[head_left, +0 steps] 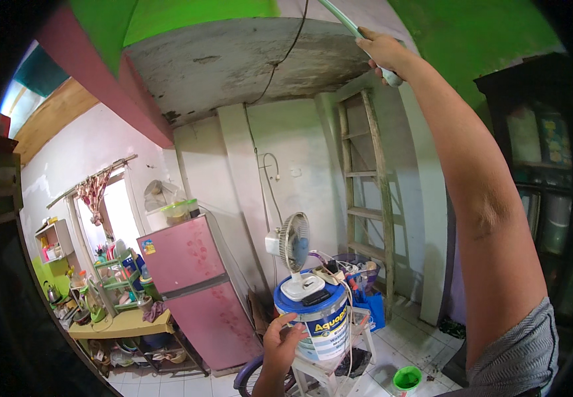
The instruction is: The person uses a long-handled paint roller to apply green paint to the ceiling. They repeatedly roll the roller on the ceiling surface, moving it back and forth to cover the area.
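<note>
In the head view, a pale pole (341,18) is gripped overhead by the right hand (387,55), its far end cut off. The empty left hand (282,342) is held half-open near a blue-lidded bucket (314,320), its lettered label (330,336) curving partly from sight.

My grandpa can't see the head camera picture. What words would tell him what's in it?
A raised right hand grips a pale pole, and the empty left hand is in front of a bucket with a fan on its blue lid. Behind are a pink fridge and a wooden ladder.
</note>
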The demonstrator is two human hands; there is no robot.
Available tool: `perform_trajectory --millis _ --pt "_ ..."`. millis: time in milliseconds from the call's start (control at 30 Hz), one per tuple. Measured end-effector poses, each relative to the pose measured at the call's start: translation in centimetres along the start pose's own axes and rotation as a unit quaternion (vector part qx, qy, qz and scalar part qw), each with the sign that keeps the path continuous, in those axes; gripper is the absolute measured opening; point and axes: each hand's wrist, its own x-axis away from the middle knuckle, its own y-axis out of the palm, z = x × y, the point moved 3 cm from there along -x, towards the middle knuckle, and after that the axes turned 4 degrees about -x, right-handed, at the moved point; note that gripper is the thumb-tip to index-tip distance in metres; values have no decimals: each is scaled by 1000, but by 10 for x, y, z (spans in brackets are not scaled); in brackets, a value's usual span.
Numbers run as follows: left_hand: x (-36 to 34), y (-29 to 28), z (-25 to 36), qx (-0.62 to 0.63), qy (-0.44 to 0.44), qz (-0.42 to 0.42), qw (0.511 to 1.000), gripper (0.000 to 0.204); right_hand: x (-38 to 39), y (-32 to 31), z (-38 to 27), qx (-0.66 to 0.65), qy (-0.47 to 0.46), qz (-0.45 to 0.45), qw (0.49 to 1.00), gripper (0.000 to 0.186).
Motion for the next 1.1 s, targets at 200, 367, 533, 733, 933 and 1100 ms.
perform_trajectory --millis 200,367,533,733,933,1100 --pt "-6 9 -15 -5 -21 5 1000 33 59 1 51 41 -38 -25 998 55" --pt "-18 51 -23 -10 -52 -22 998 35 193 -1 105 39 65 -95 993 58" --pt "-40 107 -29 -17 -12 -88 996 32 325 -31 153 31 123 -147 981 66" --pt "-62 195 -23 33 -27 -188 981 33 460 -92 200 22 219 -208 953 73" --pt "-96 276 5 119 -12 -239 964 47 552 -129 229 54 168 -200 964 67" --pt "-116 319 31 120 0 -279 953 42 605 -140 254 83 156 -195 965 67"
